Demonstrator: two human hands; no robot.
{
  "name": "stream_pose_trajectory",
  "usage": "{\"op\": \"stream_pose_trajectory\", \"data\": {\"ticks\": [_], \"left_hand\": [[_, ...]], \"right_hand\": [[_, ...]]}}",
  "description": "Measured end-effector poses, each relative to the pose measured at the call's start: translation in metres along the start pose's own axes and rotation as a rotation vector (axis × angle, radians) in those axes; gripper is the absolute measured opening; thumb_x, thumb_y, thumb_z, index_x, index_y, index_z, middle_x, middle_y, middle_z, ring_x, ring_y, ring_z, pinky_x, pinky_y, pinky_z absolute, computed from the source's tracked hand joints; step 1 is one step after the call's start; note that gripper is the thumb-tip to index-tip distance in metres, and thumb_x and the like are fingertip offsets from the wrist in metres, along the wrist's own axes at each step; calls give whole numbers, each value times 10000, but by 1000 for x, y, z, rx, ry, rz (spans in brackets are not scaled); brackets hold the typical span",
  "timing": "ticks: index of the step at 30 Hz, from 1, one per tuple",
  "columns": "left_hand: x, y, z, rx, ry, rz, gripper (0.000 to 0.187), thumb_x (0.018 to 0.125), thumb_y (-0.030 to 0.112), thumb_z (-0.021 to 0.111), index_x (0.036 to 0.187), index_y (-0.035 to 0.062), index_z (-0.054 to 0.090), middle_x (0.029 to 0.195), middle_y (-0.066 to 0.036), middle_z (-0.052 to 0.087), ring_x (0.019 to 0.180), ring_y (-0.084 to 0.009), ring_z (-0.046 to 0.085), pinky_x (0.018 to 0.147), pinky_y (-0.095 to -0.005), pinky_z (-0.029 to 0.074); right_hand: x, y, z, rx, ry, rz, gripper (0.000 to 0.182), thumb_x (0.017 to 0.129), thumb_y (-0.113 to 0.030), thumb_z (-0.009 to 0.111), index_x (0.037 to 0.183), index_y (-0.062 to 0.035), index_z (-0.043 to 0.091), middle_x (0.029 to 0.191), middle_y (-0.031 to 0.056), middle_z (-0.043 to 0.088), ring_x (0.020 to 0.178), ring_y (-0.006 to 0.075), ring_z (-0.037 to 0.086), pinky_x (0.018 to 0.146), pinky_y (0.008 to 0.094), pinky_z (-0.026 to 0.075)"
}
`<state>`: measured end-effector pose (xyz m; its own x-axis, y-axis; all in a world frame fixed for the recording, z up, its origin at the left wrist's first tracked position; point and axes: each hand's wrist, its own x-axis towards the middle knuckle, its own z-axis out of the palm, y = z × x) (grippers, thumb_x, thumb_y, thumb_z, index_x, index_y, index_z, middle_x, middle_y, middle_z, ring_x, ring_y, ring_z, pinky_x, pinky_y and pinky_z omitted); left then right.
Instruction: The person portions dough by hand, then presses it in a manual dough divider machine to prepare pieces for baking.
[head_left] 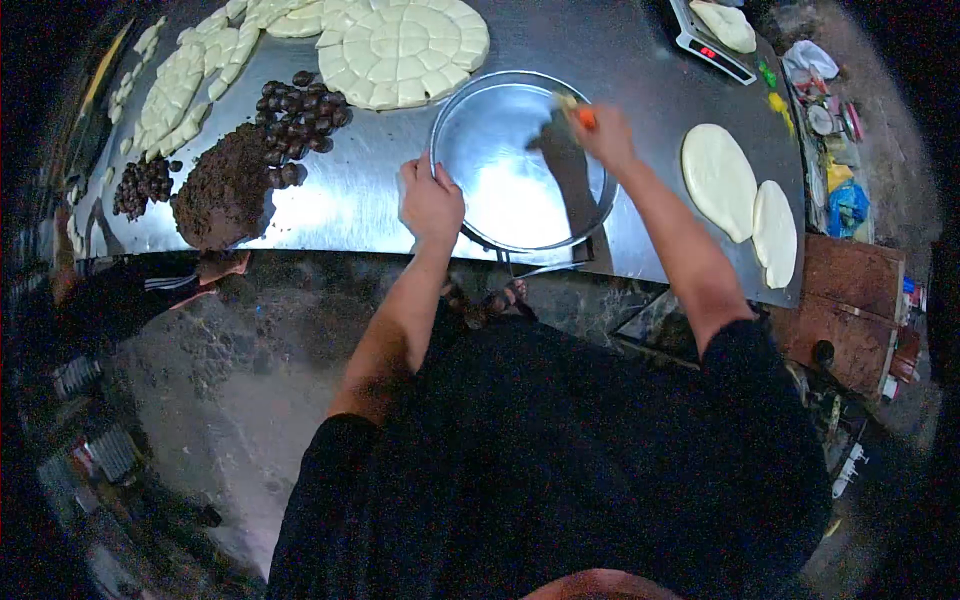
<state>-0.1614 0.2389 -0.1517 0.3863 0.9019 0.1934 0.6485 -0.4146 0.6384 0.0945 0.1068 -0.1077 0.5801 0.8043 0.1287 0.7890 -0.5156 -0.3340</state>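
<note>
Round pan (495,165) on bench (365,195) | we are gripping its left rim, left hand (432,203) curled | our right hand (606,140) is closing around orange-handled brush (570,104) above far right

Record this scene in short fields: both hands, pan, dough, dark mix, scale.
left hand: gripping the left rim of the pan
right hand: holding an orange-handled brush over the pan
pan: round, metal, on the table
dough: scored round beyond the pan; two flat pieces to its right
dark mix: mound and balls, left
scale: red display lit, dough on top
</note>
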Motion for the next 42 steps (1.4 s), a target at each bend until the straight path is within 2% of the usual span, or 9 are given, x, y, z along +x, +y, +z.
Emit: {"op": "stream_pose_trajectory", "data": {"ticks": [6, 12, 17, 21, 24, 31, 34, 39, 42], "left_hand": [[5, -2, 9, -35, -2, 31, 290, 872, 178, 534, 1145, 97, 591, 1152, -117, 543, 947, -336, 589, 762, -442, 495], [5, -18, 22, -117, 97, 175, 326, 874, 206, 554, 1140, 18, 582, 1113, -158, 600, 971, -369, 605, 806, -413, 491], [17, -7, 7, 10, 57, 133, 400, 877, 266, 586, 1134, -41, 588, 1077, -200, 593, 955, -334, 592, 823, -406, 469], [18, 82, 8, -76, 302, 213, 361, 894, 250, 589, 1117, -32, 607, 1063, -192, 598, 914, -293, 598, 794, -390, 476], [10, 180, 54, -304, 3, 366, 250, 899, 177, 604, 1019, -36, 658, 881, -125, 670, 762, -208, 612, 713, -318, 496], [7, 385, 264, -160, -710, 754, 363, 856, 312, 625, 1050, 6, 653, 815, -132, 687, 698, -192, 649, 679, -327, 508], [-22, 445, 399, 184, -542, 1080, 683, 770, 459, 694, 1234, -18, 539, 1186, -241, 577, 1064, -410, 555, 905, -446, 464], [-76, 451, 437, 30, -428, 868, 701, 689, 569, 730, 1136, 43, 607, 1263, -158, 549, 1196, -331, 476, 1035, -461, 328], [-66, 441, 446, -93, -484, 829, 647, 660, 499, 782, 1106, 61, 617, 1221, -128, 574, 1158, -313, 507, 999, -458, 359]], "right_hand": [[-140, -89, 17, 570, -5, 60, 322, 637, -26, 673, 957, -52, 688, 925, 157, 676, 817, 309, 656, 767, 349, 514], [-111, -114, 3, 1019, 6, 12, 146, 812, -163, 676, 897, -50, 712, 813, 126, 682, 754, 239, 663, 705, 321, 503], [-141, 2, -44, 482, 438, -230, 384, 720, -116, 684, 1093, -91, 600, 1242, 150, 541, 972, 334, 610, 794, 392, 533], [-157, 94, -3, 374, 216, -120, 328, 814, -91, 568, 1142, -81, 576, 1310, 171, 474, 1193, 340, 477, 954, 411, 439], [-187, 137, -2, 88, 83, -344, 408, 808, -91, 558, 1215, -105, 583, 1382, 171, 434, 1349, 313, 348, 1084, 485, 297], [-226, 328, -119, -253, 574, 325, 465, 771, -143, 594, 1236, -129, 578, 1225, 158, 528, 1176, 337, 473, 955, 514, 388], [-246, 415, -120, -16, 486, 582, 432, 783, -187, 678, 1206, -151, 596, 1100, 150, 516, 976, 341, 519, 829, 449, 455], [-246, 465, -106, 371, 743, 452, 218, 831, -71, 625, 1047, -42, 642, 924, 104, 635, 884, 269, 621, 804, 337, 494], [-268, 494, -119, 1601, 903, 1019, 270, 868, -20, 564, 1136, 4, 552, 927, 99, 624, 939, 191, 605, 887, 322, 477]]}}
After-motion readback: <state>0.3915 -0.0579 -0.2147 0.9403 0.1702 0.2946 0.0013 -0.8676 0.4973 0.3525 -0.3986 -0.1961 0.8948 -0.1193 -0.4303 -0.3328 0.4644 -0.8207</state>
